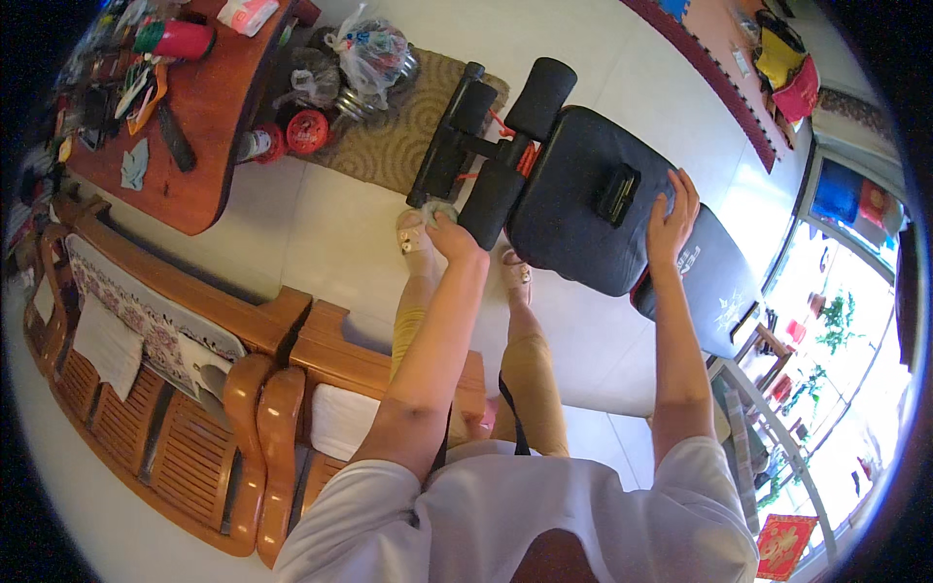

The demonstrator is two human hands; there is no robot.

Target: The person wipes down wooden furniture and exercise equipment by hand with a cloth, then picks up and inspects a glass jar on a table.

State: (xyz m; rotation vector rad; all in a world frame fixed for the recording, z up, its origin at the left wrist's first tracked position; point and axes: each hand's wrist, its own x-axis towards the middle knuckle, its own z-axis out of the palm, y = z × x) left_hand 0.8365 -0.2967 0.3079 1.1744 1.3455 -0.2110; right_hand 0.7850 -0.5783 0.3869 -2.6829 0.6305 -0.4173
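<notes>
My left hand (448, 233) is closed around a crumpled pale cloth (439, 211), beside the end of a black foam leg roller (493, 204) on an exercise bench. My right hand (672, 218) rests with fingers spread on the far edge of the bench's black padded seat (583, 211). A black handle or small phone-like item (619, 194) lies on the seat pad; I cannot tell which. The longer back pad (718, 284), which bears writing, extends to the right. Red cords (528, 158) show between the rollers.
A wooden table (211, 95) with clutter stands at the upper left. Under its edge, a patterned brown mat (379, 157) holds dumbbells (358, 104), plastic bags and red-lidded jars (307, 131). A wooden sofa (240, 437) curves along the lower left. Foam floor mats (714, 65) lie at the upper right.
</notes>
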